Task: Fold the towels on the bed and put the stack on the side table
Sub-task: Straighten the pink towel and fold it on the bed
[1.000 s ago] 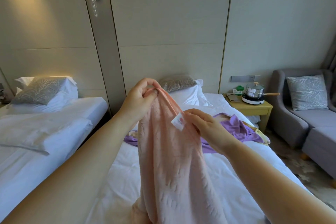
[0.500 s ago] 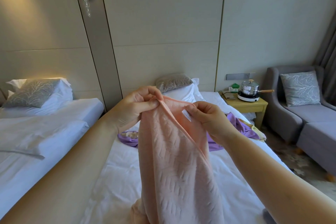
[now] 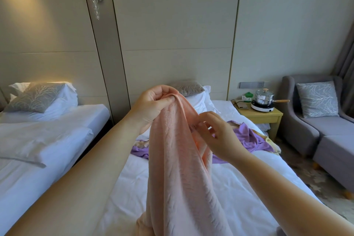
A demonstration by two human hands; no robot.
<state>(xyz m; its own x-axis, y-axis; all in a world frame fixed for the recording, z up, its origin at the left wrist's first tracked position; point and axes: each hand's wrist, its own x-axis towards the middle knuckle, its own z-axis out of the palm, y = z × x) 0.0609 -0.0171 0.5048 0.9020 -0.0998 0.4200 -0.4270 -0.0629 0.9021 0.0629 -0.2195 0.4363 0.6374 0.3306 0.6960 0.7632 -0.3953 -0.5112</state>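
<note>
Label (image 3: pixel 193 126) on pink towel (image 3: pixel 178 163), print unreadable

Pink towel (image 3: pixel 178 168) tag (image 3: pixel 193 126): print illegible.

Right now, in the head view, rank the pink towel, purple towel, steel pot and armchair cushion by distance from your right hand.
1. pink towel: pinched by the right hand.
2. purple towel: on the bed, just behind.
3. steel pot: on the side table, right.
4. armchair cushion: far right.

Pink towel (image 3: pixel 178 168) pinched at its top edge between left hand (image 3: pixel 153 109) and right hand (image 3: pixel 218 138), above the bed (image 3: pixel 130 188).
</note>
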